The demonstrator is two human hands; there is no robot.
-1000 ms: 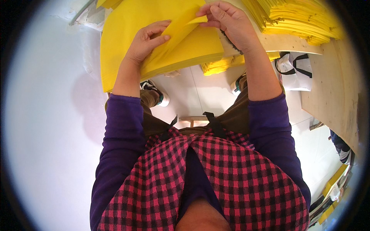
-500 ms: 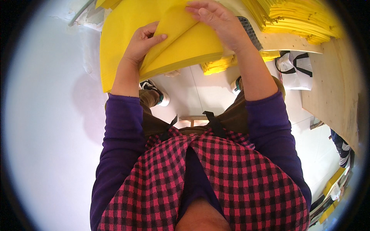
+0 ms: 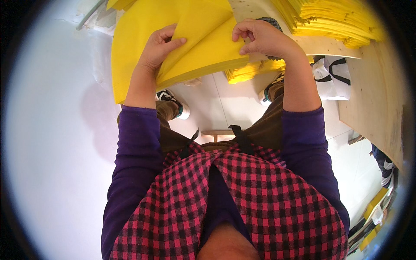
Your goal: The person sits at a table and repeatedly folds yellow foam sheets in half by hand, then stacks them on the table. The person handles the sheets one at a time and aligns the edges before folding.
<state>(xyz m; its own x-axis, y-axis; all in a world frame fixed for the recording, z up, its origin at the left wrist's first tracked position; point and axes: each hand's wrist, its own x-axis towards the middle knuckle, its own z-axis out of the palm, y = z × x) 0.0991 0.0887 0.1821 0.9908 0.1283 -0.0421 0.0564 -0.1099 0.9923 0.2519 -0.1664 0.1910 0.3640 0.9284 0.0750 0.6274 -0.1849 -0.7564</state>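
Note:
A stack of thin yellow sheets, fabric-like, lies at the top of the head view, its layered edge facing me. The top yellow sheet is folded back to the left, making a diagonal crease. My left hand grips that folded sheet, thumb on top and the other fingers partly hidden by it. At the stack's right edge is my right hand, fingers curled, thumb and forefinger apart at the sheets' border. I see nothing held in it.
More yellow stacks lie on the wooden table at the right. A dark textured object sits behind my right hand. Below the tabletop are a white bag with black handles and a lower yellow pile.
My right hand has let go of the sheet's upper corner and come down to the stack's right edge. The folded sheet now rests lower; my left hand stays in place.

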